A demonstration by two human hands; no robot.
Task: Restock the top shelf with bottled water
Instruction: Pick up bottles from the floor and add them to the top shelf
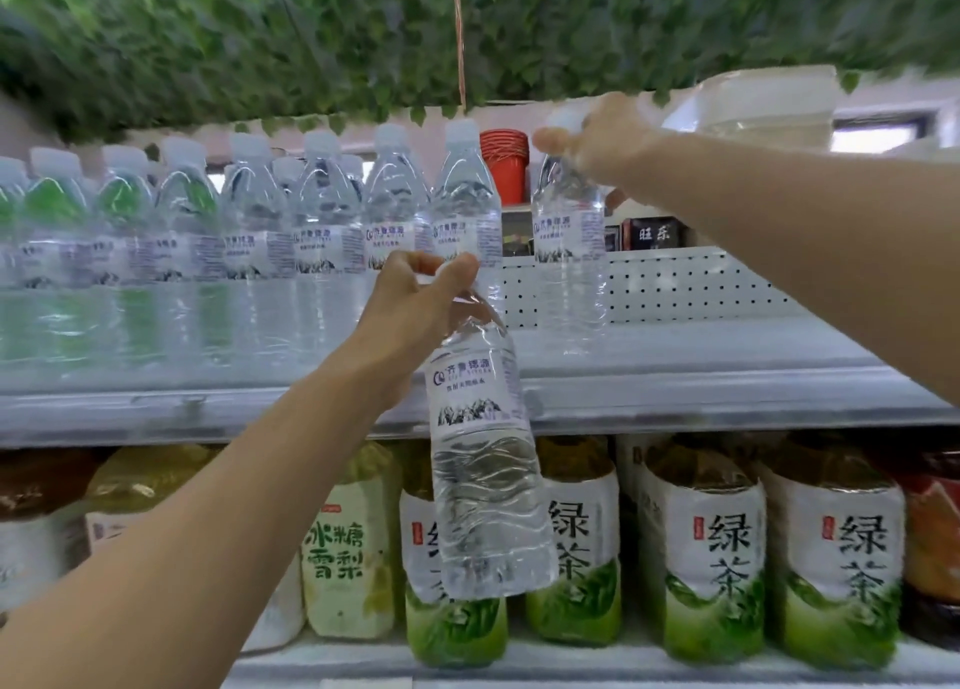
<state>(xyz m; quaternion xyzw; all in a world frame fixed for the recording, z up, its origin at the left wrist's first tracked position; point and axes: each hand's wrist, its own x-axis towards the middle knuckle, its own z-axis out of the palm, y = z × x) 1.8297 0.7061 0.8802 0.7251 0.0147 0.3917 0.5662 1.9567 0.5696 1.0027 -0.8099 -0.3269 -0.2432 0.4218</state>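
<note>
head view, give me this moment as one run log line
right hand: grips cap of water bottle on top shelf | left hand: holds second water bottle by neck, below shelf

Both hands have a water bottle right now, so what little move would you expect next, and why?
Probably the right hand lets go of its water bottle, which already looks stood on the top shelf just right of the row. The left hand holds the next bottle by the cap, below the shelf.

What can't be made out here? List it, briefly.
Head view only:
- Cap of the right-hand bottle: covered by the right hand.
- Cap of the left-hand bottle: wrapped by the left hand.
- Label small print: blurred.
- Shelf row of water bottles: cut off at the left edge.
</note>
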